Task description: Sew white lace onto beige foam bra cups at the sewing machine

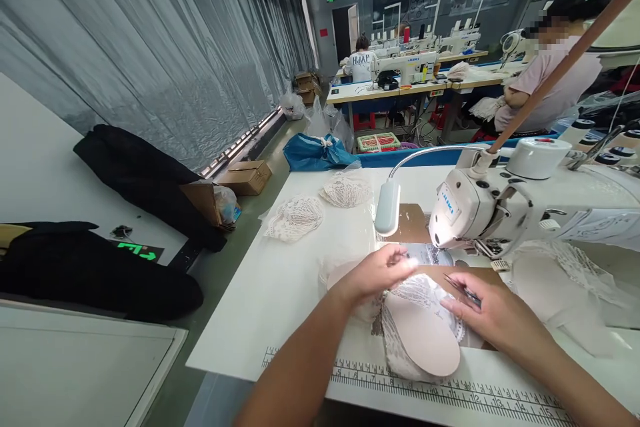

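Observation:
My left hand (383, 271) hovers at the upper left of a beige padded cup with white lace (424, 337), its fingers loosely bent and apart, with nothing seen in them. Small dark metal snips (465, 292) are in my right hand (483, 303), at the cup's right edge. The cup lies tilted on the white table in front of the sewing machine (465, 207). Another lace piece (367, 307) lies partly hidden under my left forearm and hand. Under the machine head, the needle area is small and hard to make out.
Two lace pieces (295, 217) (347, 188) lie at the table's back left. A lamp (388, 207) hangs beside the machine. More lace and cups (555, 287) lie at the right. A printed ruler (390, 381) runs along the front edge. Two people sit farther back.

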`<state>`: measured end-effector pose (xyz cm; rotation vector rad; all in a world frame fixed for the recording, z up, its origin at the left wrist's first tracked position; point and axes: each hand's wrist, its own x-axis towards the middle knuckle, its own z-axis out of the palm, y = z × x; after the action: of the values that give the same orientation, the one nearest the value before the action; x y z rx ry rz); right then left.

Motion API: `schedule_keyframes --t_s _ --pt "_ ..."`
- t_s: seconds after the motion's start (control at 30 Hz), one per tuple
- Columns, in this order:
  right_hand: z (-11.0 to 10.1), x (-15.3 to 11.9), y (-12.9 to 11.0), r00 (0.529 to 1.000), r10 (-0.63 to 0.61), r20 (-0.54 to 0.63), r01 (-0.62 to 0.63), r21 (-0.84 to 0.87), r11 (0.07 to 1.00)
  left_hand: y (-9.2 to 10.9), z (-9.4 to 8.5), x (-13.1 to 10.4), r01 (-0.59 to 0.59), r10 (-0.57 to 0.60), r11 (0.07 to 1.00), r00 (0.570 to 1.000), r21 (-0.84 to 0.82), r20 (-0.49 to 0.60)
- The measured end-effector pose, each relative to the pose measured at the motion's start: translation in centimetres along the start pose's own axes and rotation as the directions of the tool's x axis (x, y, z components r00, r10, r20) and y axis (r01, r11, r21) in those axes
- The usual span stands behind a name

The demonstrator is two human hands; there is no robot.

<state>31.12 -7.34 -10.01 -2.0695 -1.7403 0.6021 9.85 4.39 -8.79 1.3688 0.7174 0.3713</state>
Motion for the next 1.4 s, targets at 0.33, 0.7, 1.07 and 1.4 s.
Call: schedule_keyframes --t_s 0.33,0.7,1.07,1.4 --pt "-1.3 -4.5 3.0 0.924 -0.134 0.357 0.073 0.179 0.981 0.6 0.0 -1.3 -0.095 0.016 0.818 0.99 0.567 0.143" --pt "-1.3 -0.5 0.2 0.974 -0.14 0.177 0.075 0.333 0.94 0.1 1.7 -0.4 -0.133 0.072 0.957 0.969 0.258 0.236" --pt "0.4 0.0 -0.3 0.975 -0.018 0.223 -0.145 0.69 0.709 -1.3 3.0 0.5 0.042 -0.061 0.99 0.988 0.138 0.142" --pt "0.4 -0.7 0.1 0.991 0.063 0.117 -0.13 0.743 0.656 -0.5 2.9 0.5 0.187 -0.176 0.98 0.975 -0.074 0.136"
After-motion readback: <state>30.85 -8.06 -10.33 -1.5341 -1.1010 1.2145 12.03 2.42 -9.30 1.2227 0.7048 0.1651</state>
